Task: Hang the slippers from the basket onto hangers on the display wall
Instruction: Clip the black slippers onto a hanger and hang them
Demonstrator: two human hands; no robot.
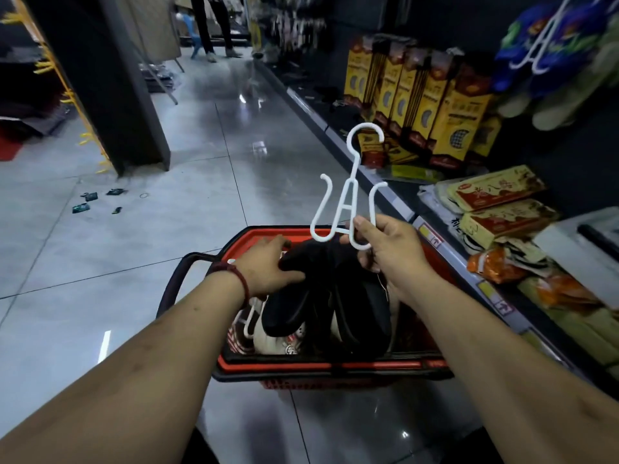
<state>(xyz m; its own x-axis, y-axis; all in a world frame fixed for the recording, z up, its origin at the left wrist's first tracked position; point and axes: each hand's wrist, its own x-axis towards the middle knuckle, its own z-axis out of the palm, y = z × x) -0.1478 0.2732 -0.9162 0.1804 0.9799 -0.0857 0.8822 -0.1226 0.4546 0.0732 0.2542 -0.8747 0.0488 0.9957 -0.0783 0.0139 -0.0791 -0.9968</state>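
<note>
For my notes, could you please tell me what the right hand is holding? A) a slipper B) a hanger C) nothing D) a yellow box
B: the right hand pinches the hanger above the basket, while the left hand grips a slipper.

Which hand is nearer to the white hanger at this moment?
Right. The right hand pinches the white hanger at its lower loop; the left hand is lower and to the left, gripping a dark slipper in the basket.
</note>
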